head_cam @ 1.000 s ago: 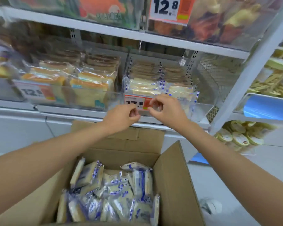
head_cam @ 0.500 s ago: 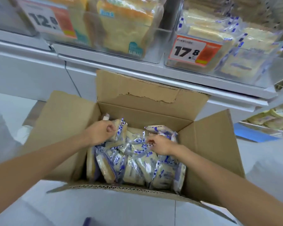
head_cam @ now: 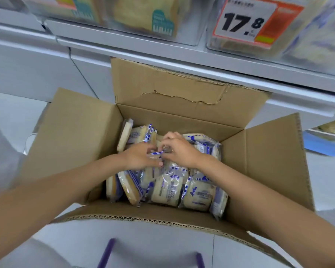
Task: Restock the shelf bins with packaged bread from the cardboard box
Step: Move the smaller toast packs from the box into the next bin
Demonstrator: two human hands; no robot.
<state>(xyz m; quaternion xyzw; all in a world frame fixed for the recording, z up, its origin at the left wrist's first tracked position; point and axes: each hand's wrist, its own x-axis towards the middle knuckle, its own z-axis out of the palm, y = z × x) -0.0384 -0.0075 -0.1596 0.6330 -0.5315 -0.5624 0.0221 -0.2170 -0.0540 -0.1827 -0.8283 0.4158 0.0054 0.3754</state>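
An open cardboard box point(head_cam: 79, 136) stands on the floor below the shelf, holding several clear bread packs with blue-and-white checked edges point(head_cam: 166, 188). Both hands are down inside it, meeting at the middle. My left hand point(head_cam: 141, 156) and my right hand point(head_cam: 179, 149) each pinch the same bread pack point(head_cam: 156, 153) by its checked seam, at the top of the pile. Above, a clear shelf bin point(head_cam: 306, 49) with the 17.8 price tag point(head_cam: 248, 22) holds the same kind of packs.
A second clear bin point(head_cam: 186, 38) to the left holds larger sliced-bread packs. The white shelf edge point(head_cam: 162, 53) overhangs the box's torn back flap point(head_cam: 182, 82). Purple bars point(head_cam: 106, 252) show at the bottom edge. A blue tray point(head_cam: 321, 146) sits low at right.
My hands dropped from the 17.8 bin into the box, then came together from apart. Both now grip one pack at the centre. The view tilted down and closer.
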